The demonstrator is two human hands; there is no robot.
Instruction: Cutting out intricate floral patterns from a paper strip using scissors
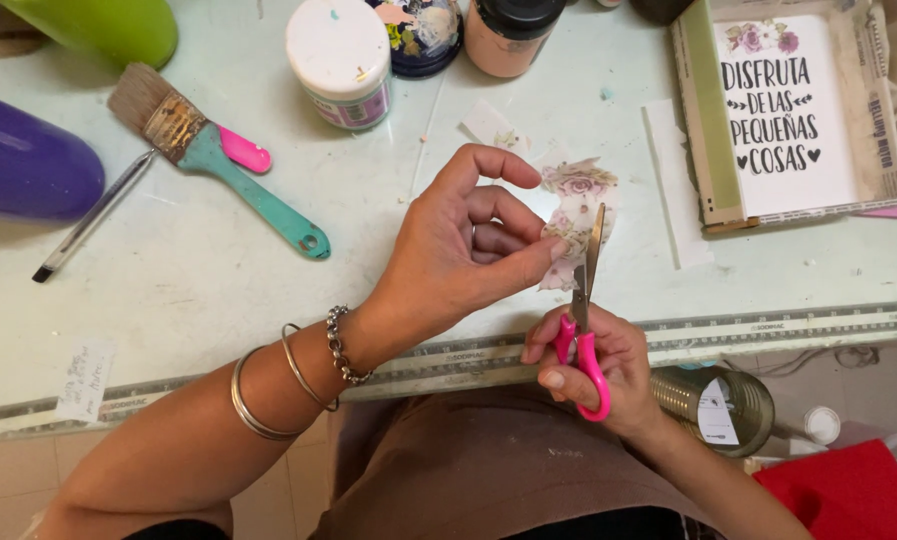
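L hand [458, 250]: fingers pinch floral paper cutout [575, 215]
R hand [603, 365]: grips pink scissors [583, 330], blades at cutout
Brush [208, 150]: far left of cutout

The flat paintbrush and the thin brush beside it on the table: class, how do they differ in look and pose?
The flat paintbrush has a wide teal handle and a broad tuft of pale bristles; the thin brush has a slim grey handle and a small dark tip. The flat paintbrush's bristles point up-left, away from the person, while the thin brush's tip points down-left. Both lie flat on the pale table, untouched by either hand, and their upper ends meet.
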